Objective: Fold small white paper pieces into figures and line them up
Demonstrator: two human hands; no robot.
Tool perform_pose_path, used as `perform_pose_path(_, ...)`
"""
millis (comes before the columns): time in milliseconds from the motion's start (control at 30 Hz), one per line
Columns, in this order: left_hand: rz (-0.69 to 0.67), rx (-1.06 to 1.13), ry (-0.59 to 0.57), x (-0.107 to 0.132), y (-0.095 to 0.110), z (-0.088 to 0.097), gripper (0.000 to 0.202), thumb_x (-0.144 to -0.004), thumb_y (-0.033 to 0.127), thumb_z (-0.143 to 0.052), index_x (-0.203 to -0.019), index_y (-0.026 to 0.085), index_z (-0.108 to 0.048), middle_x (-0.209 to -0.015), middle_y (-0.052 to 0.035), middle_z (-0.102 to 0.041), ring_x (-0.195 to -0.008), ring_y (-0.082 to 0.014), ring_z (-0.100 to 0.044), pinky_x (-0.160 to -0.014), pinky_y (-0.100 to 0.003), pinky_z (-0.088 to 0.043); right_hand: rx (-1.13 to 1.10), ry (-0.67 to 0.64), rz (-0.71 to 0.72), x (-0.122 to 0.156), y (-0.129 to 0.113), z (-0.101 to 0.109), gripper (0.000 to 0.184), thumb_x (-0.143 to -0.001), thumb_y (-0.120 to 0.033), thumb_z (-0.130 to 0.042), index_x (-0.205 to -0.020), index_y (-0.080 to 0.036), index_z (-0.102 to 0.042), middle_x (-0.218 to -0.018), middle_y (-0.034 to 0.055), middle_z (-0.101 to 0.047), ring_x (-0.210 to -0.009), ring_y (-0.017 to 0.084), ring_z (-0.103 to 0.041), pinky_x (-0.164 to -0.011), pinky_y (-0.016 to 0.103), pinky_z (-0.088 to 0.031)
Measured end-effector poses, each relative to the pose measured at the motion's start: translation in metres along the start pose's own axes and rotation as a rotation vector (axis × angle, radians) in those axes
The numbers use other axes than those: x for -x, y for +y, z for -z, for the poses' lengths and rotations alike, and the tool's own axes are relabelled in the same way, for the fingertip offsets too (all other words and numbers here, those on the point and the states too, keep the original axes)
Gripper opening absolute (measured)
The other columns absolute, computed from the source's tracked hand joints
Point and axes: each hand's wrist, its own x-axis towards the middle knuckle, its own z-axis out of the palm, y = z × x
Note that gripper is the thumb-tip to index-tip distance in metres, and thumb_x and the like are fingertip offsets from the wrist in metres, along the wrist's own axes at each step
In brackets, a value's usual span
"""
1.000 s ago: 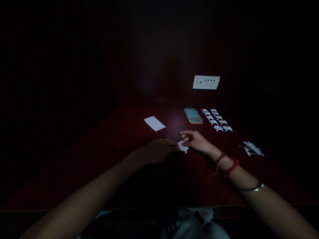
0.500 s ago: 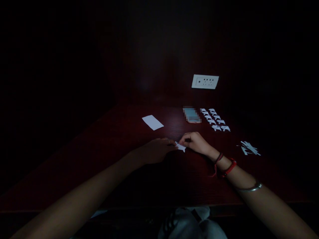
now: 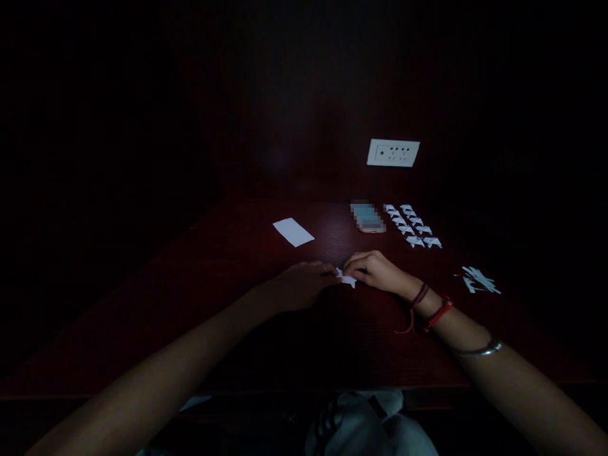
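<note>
On a dark red table (image 3: 228,304), my left hand (image 3: 304,285) and my right hand (image 3: 377,271) meet over a small white folded paper piece (image 3: 346,278). Both hands have their fingers curled and pinch the paper between them, pressing it against the tabletop. Most of the paper is covered by my fingers. My right wrist wears red thread bands and a metal bangle.
A white paper slip (image 3: 293,231) lies farther back at the left. A phone (image 3: 367,217) sits behind my right hand, with two rows of small folded paper pieces (image 3: 412,226) beside it. Paper scraps (image 3: 479,280) lie at the right. A wall socket (image 3: 392,152) is behind.
My right hand's fingers have curled down and closed over the paper piece, covering more of it. My left hand has stayed in place on it.
</note>
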Motion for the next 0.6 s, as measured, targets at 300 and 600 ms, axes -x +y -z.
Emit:
perform_pose_path(300,0.014,0.037,-0.019,0.0012,0.0017,0.0029,0.055,-0.070,0.004,-0.040,-0.120,0.028,-0.034,-0.127,0.0017,-0.033,-0.109,-0.0172,-0.035,-0.089,-0.031,-0.030,0.022,-0.004,-0.003,0.0004,0.0004,-0.0002,0.021,-0.075,-0.009,-0.044,-0.082,-0.016,-0.062,-0.084,0.0037,-0.061,-0.078,0.012,-0.055,-0.073,0.023,-0.041)
perform_pose_path(600,-0.011,0.043,-0.011,-0.0006,-0.0009,-0.0010,0.054,-0.070,0.003,-0.039,-0.120,0.025,-0.034,-0.126,-0.0004,-0.036,-0.107,-0.0167,-0.037,-0.087,-0.031,-0.032,0.042,0.039,-0.036,0.0050,0.0017,0.0003,0.023,-0.071,-0.008,-0.046,-0.083,-0.016,-0.062,-0.078,0.0024,-0.060,-0.071,0.011,-0.054,-0.068,0.023,-0.041)
